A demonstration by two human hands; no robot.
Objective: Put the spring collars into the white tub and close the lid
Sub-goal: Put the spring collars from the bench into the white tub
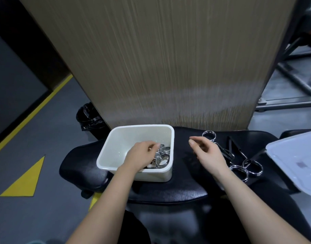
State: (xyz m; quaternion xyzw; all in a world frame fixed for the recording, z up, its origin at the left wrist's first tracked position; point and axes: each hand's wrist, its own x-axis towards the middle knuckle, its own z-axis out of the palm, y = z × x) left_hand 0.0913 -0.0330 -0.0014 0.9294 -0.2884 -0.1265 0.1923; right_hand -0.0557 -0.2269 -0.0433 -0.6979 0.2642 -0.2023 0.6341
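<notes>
Spring collars (163,156) already in the white tub (116,147) sit piled at its right side: shiny wire coils w/ dark handle grips, tangled so we can't count them. Three more lie loose on the black padded bench (168,191), right of the tub: one (209,135) near the far edge and two (238,170) (253,167) toward the near right, handles crossing between them.

Our left hand (139,155) reaches down into the tub over the pile, fingers (154,147) curled loosely above the coils; can't tell if they're pinching a collar or have let go, since the hand hides what's under it. Our right hand (206,153) hovers above the bench betw. tub and loose collars, fingers slack and spread, holding nothing. Probably it's placed there so it can go for the next collar while the left finishes the drop.

Tub stands at the bench's left end, close to us, mouth up, so either hand can feed it. The lid (295,161), pale and flat, rests off to the right, partly past the bench edge and clear of the collars; it looks parked there so the opening is free until the last collar's in. Task roughly half done, we'd judge: three to move, then lid on.

Behind the bench rises a wood-grain panel (160,59).
</notes>
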